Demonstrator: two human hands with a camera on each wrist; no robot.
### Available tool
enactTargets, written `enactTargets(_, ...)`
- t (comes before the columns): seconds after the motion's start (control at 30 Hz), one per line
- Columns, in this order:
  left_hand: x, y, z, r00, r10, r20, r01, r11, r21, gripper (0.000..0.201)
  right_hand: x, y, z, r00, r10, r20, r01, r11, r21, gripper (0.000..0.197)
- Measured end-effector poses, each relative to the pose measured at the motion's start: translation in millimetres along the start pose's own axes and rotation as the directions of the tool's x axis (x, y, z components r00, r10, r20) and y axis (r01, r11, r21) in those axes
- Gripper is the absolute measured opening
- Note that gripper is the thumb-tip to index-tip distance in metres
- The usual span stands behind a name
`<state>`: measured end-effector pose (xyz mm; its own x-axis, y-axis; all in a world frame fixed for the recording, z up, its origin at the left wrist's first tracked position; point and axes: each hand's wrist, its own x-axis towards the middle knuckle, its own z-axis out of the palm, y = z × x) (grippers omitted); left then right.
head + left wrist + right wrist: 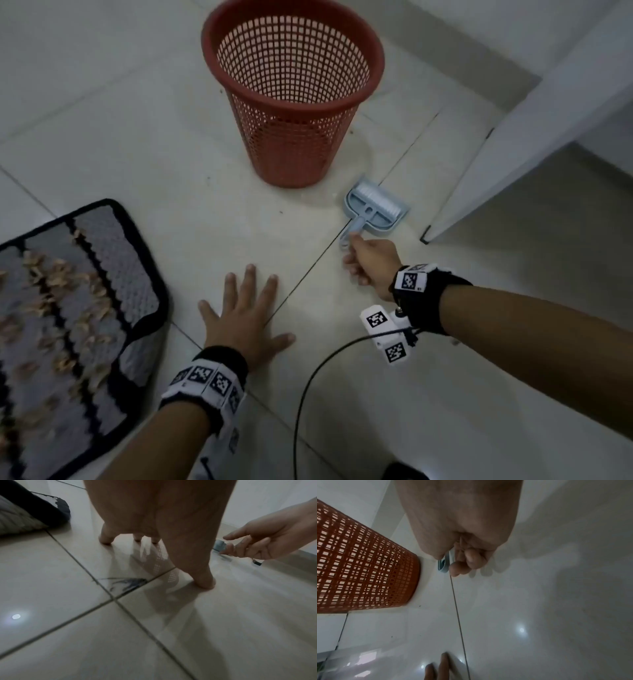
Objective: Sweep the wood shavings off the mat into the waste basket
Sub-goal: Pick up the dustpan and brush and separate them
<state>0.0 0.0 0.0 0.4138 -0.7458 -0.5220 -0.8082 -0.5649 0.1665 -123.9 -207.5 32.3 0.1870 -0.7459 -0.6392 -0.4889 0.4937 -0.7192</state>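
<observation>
A red mesh waste basket [291, 85] [364, 568] stands upright on the tiled floor. Just right of its base lies a light blue dustpan with a brush nested in it [375, 209]. My right hand [366, 262] [467, 555] [265, 538] curls its fingers round the end of the blue handle [349, 236] [444, 563]. My left hand [245, 315] [154, 520] presses flat on the floor with fingers spread, holding nothing. The grey, black-edged mat [78, 308] [20, 516] lies at the left, strewn with several tan wood shavings [58, 291].
A white door or panel edge [513, 137] stands to the right of the dustpan. A black cable [308, 394] trails from my right wrist across the floor. Small dark specks dot the tiles [171, 137] near the basket.
</observation>
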Motion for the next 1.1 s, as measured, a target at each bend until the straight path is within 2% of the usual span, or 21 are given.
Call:
enactTargets(0.17,0,0,6,1.0,0.001,-0.007,-0.001,1.0,-0.005,0.105,-5,-11,-6,0.999,-0.026,0.022,0.028,0.996,-0.089,0.013)
enactTargets(0.37,-3,3,12,1.0,0.003,-0.013,-0.003,1.0,-0.001,0.099,-9,-14,-6,0.999,0.015,0.05,-0.007,0.989,-0.146,0.007)
enactTargets(0.47,-7,5,12,1.0,0.0,-0.006,-0.001,1.0,-0.022,0.089,-16,-7,-5,0.997,-0.039,0.073,0.055,0.972,-0.229,0.011)
enactTargets(0.53,-7,8,6,1.0,-0.022,-0.021,0.019,0.989,-0.148,0.072,-25,1,-4,0.988,-0.143,0.065,0.157,0.915,-0.372,0.023)
enactTargets(0.6,-4,11,-4,0.99,-0.054,-0.128,0.005,0.935,-0.354,0.053,-39,8,-1,0.961,-0.261,0.087,0.268,0.819,-0.507,0.031)
enactTargets(0.67,-1,17,-15,0.959,-0.096,-0.267,-0.083,0.803,-0.59,0.048,-58,17,5,0.927,-0.328,0.18,0.371,0.744,-0.555,0.034)
enactTargets(0.7,0,22,-22,0.95,-0.128,-0.286,-0.119,0.697,-0.707,0.047,-67,21,8,0.909,-0.349,0.23,0.416,0.708,-0.57,0.033)
enactTargets(0.77,-1,31,-35,0.969,-0.166,-0.18,-0.101,0.398,-0.912,0.045,-87,27,15,0.871,-0.374,0.32,0.492,0.646,-0.584,0.03)
enactTargets(0.83,-4,36,-44,0.989,-0.139,-0.055,-0.049,0.05,-0.998,0.04,-105,31,21,0.831,-0.399,0.388,0.556,0.604,-0.571,0.027)
enactTargets(0.87,-6,36,-47,0.991,-0.127,-0.037,-0.044,-0.046,-0.998,0.036,-113,32,24,0.814,-0.411,0.411,0.581,0.586,-0.564,0.026)
enactTargets(1.0,-12,26,-46,0.992,-0.117,-0.037,-0.055,-0.149,-0.987,0.031,-125,32,31,0.77,-0.434,0.467,0.637,0.548,-0.542,0.026)
enactTargets(1.07,-14,18,-45,0.992,-0.119,-0.042,-0.062,-0.171,-0.983,0.032,-123,30,31,0.733,-0.47,0.491,0.679,0.477,-0.558,0.028)
enactTargets(1.1,-15,14,-45,0.992,-0.122,-0.043,-0.064,-0.175,-0.982,0.032,-121,29,29,0.696,-0.514,0.501,0.714,0.429,-0.553,0.027)
